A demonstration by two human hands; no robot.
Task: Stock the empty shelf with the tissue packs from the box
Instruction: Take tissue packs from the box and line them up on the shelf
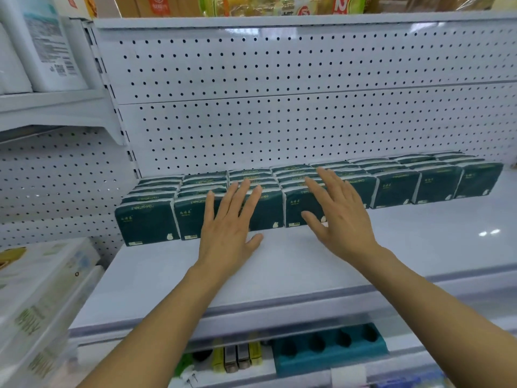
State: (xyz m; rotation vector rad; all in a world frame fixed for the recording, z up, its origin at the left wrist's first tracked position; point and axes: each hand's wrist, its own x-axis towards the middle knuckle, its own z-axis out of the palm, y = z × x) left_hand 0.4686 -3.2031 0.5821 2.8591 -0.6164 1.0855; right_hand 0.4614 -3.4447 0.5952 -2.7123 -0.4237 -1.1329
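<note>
Several dark green tissue packs (145, 222) stand in rows along the back of the white shelf (279, 270), against the pegboard. My left hand (229, 225) is flat with straight, spread fingers laid against the front of the packs left of centre. My right hand (335, 214) is flat too, fingers spread over the front and top of the middle packs. Neither hand holds a pack. The box is out of view.
The front half of the shelf is bare white surface. White wrapped paper goods (36, 289) sit on the lower left unit, and white packages (42, 51) on the upper left shelf. A teal pack (330, 348) and small bottles (235, 357) lie on the shelf below.
</note>
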